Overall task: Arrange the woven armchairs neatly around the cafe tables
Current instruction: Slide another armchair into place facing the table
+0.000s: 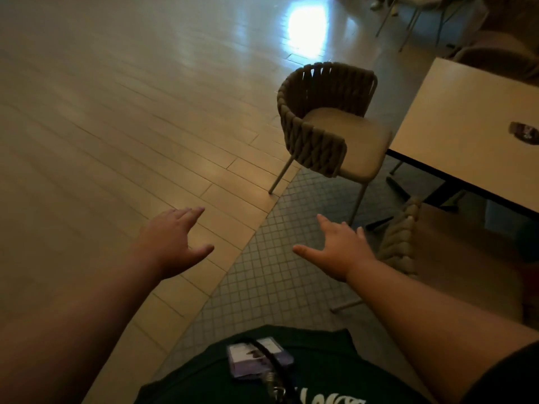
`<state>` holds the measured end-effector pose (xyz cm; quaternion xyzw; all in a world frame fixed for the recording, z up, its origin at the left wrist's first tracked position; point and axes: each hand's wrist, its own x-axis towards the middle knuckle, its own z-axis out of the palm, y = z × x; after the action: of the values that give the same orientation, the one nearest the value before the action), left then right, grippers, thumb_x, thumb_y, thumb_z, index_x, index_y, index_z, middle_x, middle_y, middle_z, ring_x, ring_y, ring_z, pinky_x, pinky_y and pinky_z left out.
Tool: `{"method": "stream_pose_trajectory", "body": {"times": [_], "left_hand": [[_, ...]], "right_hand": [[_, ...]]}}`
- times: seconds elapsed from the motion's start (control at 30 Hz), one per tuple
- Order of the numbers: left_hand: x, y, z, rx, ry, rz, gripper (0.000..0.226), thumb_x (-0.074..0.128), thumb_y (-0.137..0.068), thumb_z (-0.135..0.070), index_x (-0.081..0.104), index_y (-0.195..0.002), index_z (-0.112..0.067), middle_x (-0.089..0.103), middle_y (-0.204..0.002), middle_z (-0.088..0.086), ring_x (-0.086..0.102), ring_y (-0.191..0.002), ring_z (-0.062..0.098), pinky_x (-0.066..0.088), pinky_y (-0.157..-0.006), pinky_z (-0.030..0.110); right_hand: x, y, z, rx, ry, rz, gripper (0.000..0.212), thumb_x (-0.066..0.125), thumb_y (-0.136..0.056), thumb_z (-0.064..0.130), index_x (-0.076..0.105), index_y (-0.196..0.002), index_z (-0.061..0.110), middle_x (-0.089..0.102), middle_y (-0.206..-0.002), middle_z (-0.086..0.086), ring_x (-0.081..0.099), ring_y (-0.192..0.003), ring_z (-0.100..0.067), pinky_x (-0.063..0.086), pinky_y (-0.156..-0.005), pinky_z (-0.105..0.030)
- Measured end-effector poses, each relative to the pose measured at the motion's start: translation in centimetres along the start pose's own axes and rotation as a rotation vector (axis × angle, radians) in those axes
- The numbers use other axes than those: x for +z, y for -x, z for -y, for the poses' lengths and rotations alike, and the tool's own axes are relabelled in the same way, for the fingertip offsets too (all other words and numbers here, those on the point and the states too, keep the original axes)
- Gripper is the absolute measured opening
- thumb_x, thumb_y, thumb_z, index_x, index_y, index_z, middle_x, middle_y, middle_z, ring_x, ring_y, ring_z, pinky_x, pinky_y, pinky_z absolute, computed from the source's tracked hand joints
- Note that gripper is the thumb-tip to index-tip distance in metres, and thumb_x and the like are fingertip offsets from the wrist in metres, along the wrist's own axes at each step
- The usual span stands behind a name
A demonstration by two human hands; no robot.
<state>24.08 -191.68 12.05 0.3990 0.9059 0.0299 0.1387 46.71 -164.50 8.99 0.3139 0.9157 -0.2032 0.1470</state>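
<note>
Two bare forearms reach forward over the floor, seen from above. The left hand (pixel 172 243) is spread, palm down, fingers fanned and holding nothing. The right hand (pixel 338 249) is likewise spread wide, thumb pointing inward, empty.

Ahead of the right hand and well apart from it stands a woven armchair (pixel 326 121) with a rounded rope-weave back and a pale seat cushion. The armchair's open front faces the bench (pixel 466 135), a pale square top with a dark edge; the seat cushion sits just beside the bench's near corner. A small dark round object (pixel 525 132) lies on the bench, too blurred to identify.

Just beside the right hand, on its outer side, the woven back of a second armchair (pixel 402 240) shows partly, next to the bench's near edge.

The first armchair's rear leg rests at the diagonal seam where pale floor planks (pixel 116 126) meet small grey mosaic tiles (pixel 277 272). Left of the armchair the planks run open and bare, with a bright glare further off. Below the hands, a dark shirt and a badge on a lanyard (pixel 256 363) show.
</note>
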Motion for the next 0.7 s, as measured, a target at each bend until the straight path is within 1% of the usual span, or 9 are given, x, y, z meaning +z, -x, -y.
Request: {"method": "stream_pose_trajectory", "body": {"times": [0.13,0.23,0.27,0.37,0.5,0.57,0.7], "left_hand": [[-2.4,-6.7,1.7,0.024,0.003,0.004,0.099,0.046,-0.078,-0.079,0.024,-0.161,-0.028,0.040,-0.161,-0.001,0.038,-0.147,0.023,0.038,-0.117,0.046],[-3.8,-12.5,2.4,0.030,0.013,-0.003,0.105,0.036,-0.071,-0.084,0.024,-0.161,-0.031,0.042,-0.159,-0.002,0.039,-0.146,0.023,0.041,-0.114,0.049],[-4.6,-15.6,2.8,0.027,0.025,-0.007,0.105,0.035,-0.070,-0.085,0.023,-0.161,-0.033,0.042,-0.159,-0.003,0.039,-0.146,0.023,0.042,-0.114,0.050],[-6.1,-20.6,3.2,0.053,0.016,-0.022,0.106,0.032,-0.069,-0.085,0.021,-0.161,-0.033,0.040,-0.161,-0.004,0.037,-0.147,0.023,0.041,-0.115,0.049],[-8.7,-28.5,4.8,0.053,0.054,-0.018,0.105,0.031,-0.070,-0.084,0.020,-0.161,-0.033,0.038,-0.161,-0.004,0.035,-0.149,0.020,0.038,-0.118,0.047],[-9.6,-32.3,6.1,0.061,0.064,-0.019,0.105,0.031,-0.070,-0.084,0.020,-0.161,-0.033,0.038,-0.162,-0.004,0.035,-0.149,0.020,0.037,-0.118,0.046],[-11.3,-40.2,9.8,0.107,0.058,0.004,0.105,0.029,-0.071,-0.085,0.017,-0.162,-0.034,0.034,-0.164,-0.005,0.030,-0.151,0.020,0.033,-0.121,0.044]], "right_hand": [[-2.7,-6.7,2.1,0.005,0.017,0.001,0.114,0.032,-0.077,0.095,0.010,-0.165,0.025,0.027,-0.168,-0.005,0.017,-0.157,-0.033,0.005,-0.125,-0.062],[-4.6,-11.9,2.7,-0.001,0.002,-0.016,0.114,0.036,-0.078,0.094,0.011,-0.165,0.025,0.029,-0.168,-0.005,0.017,-0.156,-0.034,0.005,-0.126,-0.061],[-5.8,-14.9,2.8,-0.002,-0.005,-0.018,0.114,0.037,-0.078,0.094,0.011,-0.165,0.025,0.029,-0.168,-0.005,0.017,-0.156,-0.034,0.005,-0.126,-0.061],[-8.1,-20.1,2.3,-0.004,0.003,-0.023,0.113,0.038,-0.079,0.093,0.012,-0.165,0.024,0.027,-0.168,-0.006,0.017,-0.156,-0.034,0.005,-0.125,-0.062],[-12.4,-28.8,2.6,0.014,0.026,-0.037,0.115,0.034,-0.076,0.096,0.012,-0.165,0.025,0.032,-0.166,-0.006,0.023,-0.154,-0.032,0.009,-0.125,-0.062],[-14.6,-32.6,3.4,0.038,0.056,-0.017,0.117,0.032,-0.075,0.097,0.012,-0.165,0.026,0.033,-0.166,-0.006,0.024,-0.154,-0.033,0.009,-0.125,-0.062],[-16.8,-40.3,5.6,0.068,0.038,-0.024,0.117,0.033,-0.074,0.098,0.013,-0.165,0.026,0.036,-0.164,-0.006,0.027,-0.153,-0.033,0.010,-0.125,-0.062]]}}
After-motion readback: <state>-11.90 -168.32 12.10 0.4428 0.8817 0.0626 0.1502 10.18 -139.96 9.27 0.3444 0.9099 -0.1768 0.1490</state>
